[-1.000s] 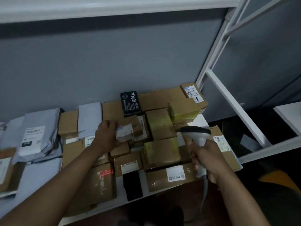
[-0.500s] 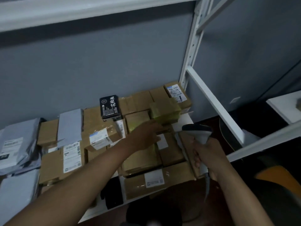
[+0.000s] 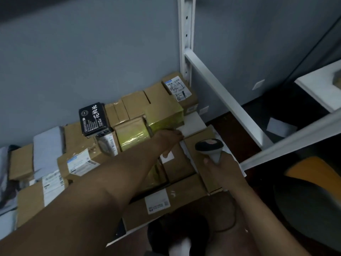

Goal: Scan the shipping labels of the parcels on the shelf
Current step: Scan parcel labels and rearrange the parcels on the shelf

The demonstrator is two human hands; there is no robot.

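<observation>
Dim grey walls back a white metal shelf [image 3: 193, 120] packed with brown cardboard parcels; nearest the front edge lies a long brown box with a white shipping label [image 3: 157, 203], well short of the scanner's aim. Just beyond, the right hand [image 3: 220, 168] curls tight round the grip of a grey handheld barcode scanner [image 3: 209, 145], and the left hand [image 3: 168, 140] reaches with fingers laid forward to the yellow-taped cardboard parcel [image 3: 164, 115]; whether it grips yet I cannot tell. Best, I judge, to tilt that parcel's label toward the scanner head and hold steady before triggering.

Grey wall [image 3: 92, 61] behind; orange object [image 3: 310, 174] on dark floor [image 3: 258, 111].
</observation>
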